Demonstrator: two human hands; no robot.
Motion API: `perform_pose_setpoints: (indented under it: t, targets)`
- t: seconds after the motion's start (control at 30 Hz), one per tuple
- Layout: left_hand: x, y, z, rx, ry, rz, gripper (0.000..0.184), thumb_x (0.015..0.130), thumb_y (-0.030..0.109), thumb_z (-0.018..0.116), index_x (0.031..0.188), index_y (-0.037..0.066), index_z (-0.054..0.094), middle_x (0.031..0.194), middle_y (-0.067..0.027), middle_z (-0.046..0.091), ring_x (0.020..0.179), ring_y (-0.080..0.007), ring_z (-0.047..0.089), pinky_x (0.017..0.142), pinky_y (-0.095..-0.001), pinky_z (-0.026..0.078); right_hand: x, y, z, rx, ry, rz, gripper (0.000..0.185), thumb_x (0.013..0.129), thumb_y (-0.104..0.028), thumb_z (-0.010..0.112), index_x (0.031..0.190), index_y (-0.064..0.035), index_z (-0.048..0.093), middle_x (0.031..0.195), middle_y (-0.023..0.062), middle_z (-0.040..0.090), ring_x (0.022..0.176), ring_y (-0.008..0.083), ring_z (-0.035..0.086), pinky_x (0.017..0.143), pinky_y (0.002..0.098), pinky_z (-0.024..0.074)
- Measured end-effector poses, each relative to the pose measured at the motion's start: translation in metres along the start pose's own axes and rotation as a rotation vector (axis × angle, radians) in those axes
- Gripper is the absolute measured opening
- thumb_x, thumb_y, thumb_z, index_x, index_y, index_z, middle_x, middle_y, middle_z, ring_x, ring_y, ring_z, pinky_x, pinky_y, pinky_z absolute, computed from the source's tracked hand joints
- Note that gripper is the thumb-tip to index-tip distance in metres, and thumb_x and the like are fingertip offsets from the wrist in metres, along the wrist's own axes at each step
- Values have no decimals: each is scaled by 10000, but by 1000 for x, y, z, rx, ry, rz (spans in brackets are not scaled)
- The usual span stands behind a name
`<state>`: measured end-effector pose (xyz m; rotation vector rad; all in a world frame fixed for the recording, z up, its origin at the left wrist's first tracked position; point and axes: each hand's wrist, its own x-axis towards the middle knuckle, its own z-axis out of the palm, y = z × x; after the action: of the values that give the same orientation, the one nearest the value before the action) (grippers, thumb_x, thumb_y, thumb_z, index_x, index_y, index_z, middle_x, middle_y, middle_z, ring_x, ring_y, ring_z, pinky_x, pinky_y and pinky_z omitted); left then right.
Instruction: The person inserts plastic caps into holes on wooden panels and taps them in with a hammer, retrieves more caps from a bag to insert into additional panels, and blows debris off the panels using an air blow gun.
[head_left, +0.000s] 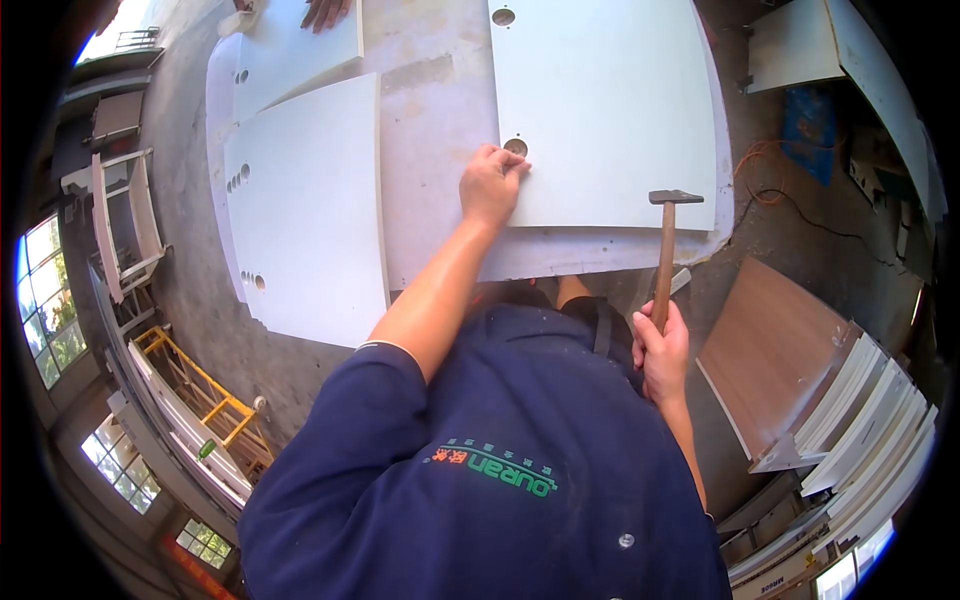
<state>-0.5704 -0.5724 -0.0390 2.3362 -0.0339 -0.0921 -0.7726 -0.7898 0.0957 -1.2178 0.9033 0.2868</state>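
- Dark blue shirt cloth point(470, 410) is filling the near middle, closest to the camera.
- Right hand point(662, 350) is wrapping firmly around the lower handle of a hammer point(665, 250), whose head is showing over the near right corner of a white panel point(610, 90).
- Left hand point(490, 185) is curling its fingers, the tips bunching just beside a round hole point(515, 146) near the panel's left edge; whether they are closing on something small, I cannot tell.
- That panel is lying flat on the right of the table point(430, 180); another white panel point(305, 210) is lying on the left.
- Another person's hand point(325, 12) is showing at far left.
- Judging by looks, the hammer is carrying its weight in the metal head, with a stiff wooden handle; low on that handle is offering the best hold.
- The panel is probably being stiff, fairly heavy and smooth enough to slip, its edges and corners risking chips; opposite edges are offering the surest hold.
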Motion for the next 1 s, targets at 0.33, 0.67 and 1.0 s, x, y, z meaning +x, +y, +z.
perform_pose_setpoints:
  t: [0.33,0.67,1.0]
  targets:
    - [-2,-6,-1,51,28,104,118,795,191,766,850,92,729,871,-35,647,719,-205,638,655,-333,512,-2,-3,6,-13,-8,-6,145,912,-73,622,962,-60,486,672,-23,481,408,49,402,363,204,331]
    - [-4,-14,-1,-17,24,147,146,792,209,782,885,112,723,863,-17,630,654,-154,603,609,-294,501,-5,-3,10,-12,-7,-9,144,915,-73,619,961,-56,484,669,-21,478,411,50,406,365,203,325]
    - [0,-13,-1,41,-18,153,137,799,221,754,856,119,683,882,-32,632,807,-247,637,681,-381,519,-7,-2,13,-21,4,-16,142,914,-73,621,953,-53,486,658,-22,472,410,49,405,365,204,328]
